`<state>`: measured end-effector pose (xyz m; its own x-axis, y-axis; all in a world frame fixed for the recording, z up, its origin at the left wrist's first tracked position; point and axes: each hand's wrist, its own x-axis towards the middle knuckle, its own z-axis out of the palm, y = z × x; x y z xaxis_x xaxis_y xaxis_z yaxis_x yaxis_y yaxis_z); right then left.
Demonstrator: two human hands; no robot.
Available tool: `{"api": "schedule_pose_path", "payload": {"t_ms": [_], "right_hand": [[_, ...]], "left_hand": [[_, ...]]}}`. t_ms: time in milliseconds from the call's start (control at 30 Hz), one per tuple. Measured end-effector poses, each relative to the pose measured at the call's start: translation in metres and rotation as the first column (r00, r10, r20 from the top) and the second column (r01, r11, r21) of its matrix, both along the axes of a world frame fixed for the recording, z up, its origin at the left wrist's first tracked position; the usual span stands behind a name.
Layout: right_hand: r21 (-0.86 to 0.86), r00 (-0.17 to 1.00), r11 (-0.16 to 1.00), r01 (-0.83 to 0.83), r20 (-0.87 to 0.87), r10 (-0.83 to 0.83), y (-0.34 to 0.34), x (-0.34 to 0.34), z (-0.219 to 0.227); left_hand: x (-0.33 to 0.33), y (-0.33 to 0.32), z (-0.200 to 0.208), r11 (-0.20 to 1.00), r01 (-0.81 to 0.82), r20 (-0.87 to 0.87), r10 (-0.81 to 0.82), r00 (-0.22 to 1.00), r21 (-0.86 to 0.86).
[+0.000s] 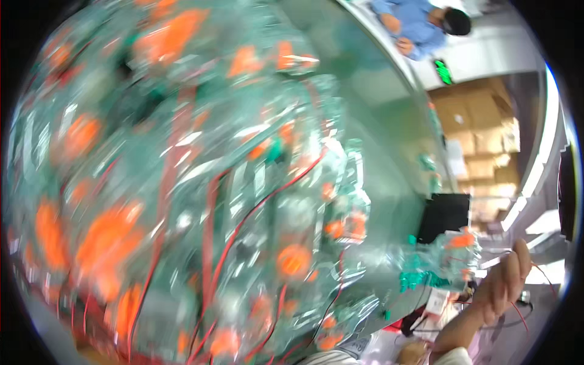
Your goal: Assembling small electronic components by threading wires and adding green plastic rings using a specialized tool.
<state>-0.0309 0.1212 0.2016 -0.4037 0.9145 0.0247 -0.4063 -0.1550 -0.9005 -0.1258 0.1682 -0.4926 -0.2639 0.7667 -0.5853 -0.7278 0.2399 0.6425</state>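
From the head camera, shows the right hand point(504, 281) near the right rim, on a bare forearm point(457, 331) reaching up from the lower edge. Has the fingers point(521, 257) curled inward; cannot tell whether gripping anything. Has thin red wire point(520, 315) trailing close by those fingers, held or merely alongside, impossible to say.

Puts a clear plastic bag point(443, 255) just beside the fingers, to their left, at the right end of the green counter point(389, 176); cannot tell whether touching them. Shows that bag as see-through, crinkled and glossy, with orange parts point(462, 239) toward the hand and bright green pieces point(423, 280) along the lower side.

Carries, from the counter's left side to its lower edge, a broad heap of clear bags point(243, 182), badly blurred at left, with round and long orange pieces point(294, 261) and red and black wires running across. Shows, past the counter's far edge, a co-worker in blue point(418, 27) and stacked cardboard boxes point(471, 118), and a black panel point(445, 218) near the right end.
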Motion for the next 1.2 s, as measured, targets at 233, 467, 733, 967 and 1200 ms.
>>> {"api": "schedule_pose_path", "payload": {"t_ms": [233,467,733,967,1200], "right_hand": [[0.117,0.881,0.900,-0.421,0.291,0.374,0.055,-0.003,-0.036],[-0.527,0.391,0.464,-0.712,0.251,0.886,0.062,-0.026,-0.095],[-0.417,0.282,0.561,-0.715,0.562,0.778,0.042,-0.026,-0.136],[-0.265,0.498,0.701,-0.662,0.544,0.676,0.036,-0.010,-0.143],[-0.417,0.777,0.733,-0.537,0.094,0.622,-0.019,0.029,-0.140]], "left_hand": [[0.101,0.065,0.017,0.985,0.104,0.162,-0.126,0.979,0.139],[0.146,0.059,0.020,0.985,0.080,0.270,-0.120,0.955,0.155],[0.146,-0.005,-0.020,0.998,-0.003,0.320,-0.017,0.947,0.060],[0.052,-0.136,-0.026,0.987,-0.097,0.197,0.121,0.973,-0.126],[-0.084,-0.272,0.020,0.924,-0.339,-0.039,0.338,0.940,-0.178]]}}
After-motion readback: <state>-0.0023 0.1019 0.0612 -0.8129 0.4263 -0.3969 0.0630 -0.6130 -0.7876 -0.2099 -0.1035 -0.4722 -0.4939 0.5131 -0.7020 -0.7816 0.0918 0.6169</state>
